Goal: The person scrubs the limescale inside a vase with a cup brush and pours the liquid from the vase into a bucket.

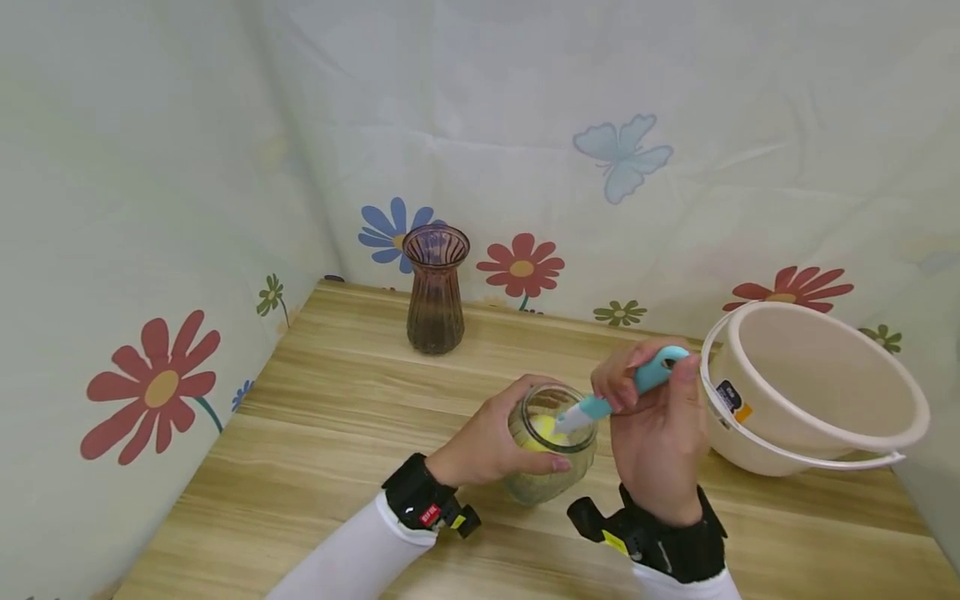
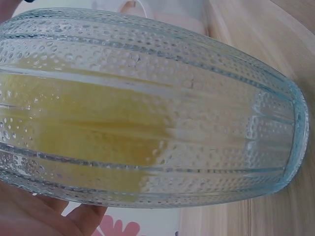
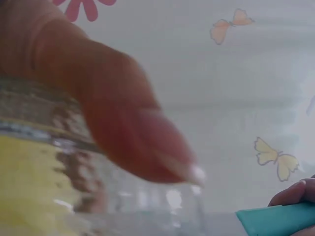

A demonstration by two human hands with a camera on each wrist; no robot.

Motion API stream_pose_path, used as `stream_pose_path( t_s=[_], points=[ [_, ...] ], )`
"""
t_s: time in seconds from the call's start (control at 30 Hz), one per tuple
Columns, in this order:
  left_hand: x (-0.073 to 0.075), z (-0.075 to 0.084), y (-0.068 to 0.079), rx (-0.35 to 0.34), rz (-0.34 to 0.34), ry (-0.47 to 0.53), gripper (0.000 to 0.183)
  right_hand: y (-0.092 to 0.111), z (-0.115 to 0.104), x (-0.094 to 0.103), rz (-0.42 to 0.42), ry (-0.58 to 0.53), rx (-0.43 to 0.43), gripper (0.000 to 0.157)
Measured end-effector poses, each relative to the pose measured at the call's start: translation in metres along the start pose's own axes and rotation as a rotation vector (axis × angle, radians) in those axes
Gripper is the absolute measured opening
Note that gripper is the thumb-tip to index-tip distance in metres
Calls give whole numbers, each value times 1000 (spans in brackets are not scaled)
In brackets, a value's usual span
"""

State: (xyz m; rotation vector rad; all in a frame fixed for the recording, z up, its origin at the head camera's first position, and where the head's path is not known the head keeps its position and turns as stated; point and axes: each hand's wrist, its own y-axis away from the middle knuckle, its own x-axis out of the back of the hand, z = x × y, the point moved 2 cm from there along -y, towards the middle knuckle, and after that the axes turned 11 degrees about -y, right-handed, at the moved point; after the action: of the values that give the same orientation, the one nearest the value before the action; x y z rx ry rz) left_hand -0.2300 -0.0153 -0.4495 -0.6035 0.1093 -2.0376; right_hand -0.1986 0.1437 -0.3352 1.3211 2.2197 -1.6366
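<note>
Left hand (image 1: 487, 442) grips glass jar (image 1: 546, 485) — yellow sponge (image 1: 546, 428) inside — right hand (image 1: 662, 433) holds turquoise handle (image 1: 651, 374).

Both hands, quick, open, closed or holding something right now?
Left hand: holding the textured glass jar.
Right hand: gripping the turquoise-handled sponge brush, its end inside that jar.

The place looks like a cloth-screened tabletop corner; the kind of room around it cannot be told. Pale cloth (image 1: 480, 100) printed with flowers (image 1: 521, 268) and butterflies (image 1: 621, 158) hangs behind the table (image 1: 337, 387) and along its left edge; household wares, a vase (image 1: 436, 312) and a bucket (image 1: 817, 367), stand on the table.
</note>
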Motion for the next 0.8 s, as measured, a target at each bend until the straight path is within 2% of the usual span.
stream_pose_path(
  t_s=[0.13,0.27,0.57,0.8],
  points=[
    [0,-1,0,-1,-10,5,79,-1,-9,1,-29,-88,82,45],
    [0,-1,0,-12,-12,6,79,-1,-11,2,-40,-111,85,47],
    [0,-4,0,-16,-15,12,79,1,-2,10,-41,-86,-45,48],
    [0,-4,1,-14,-23,38,80,4,12,10,-53,67,-159,41]
  ],
)
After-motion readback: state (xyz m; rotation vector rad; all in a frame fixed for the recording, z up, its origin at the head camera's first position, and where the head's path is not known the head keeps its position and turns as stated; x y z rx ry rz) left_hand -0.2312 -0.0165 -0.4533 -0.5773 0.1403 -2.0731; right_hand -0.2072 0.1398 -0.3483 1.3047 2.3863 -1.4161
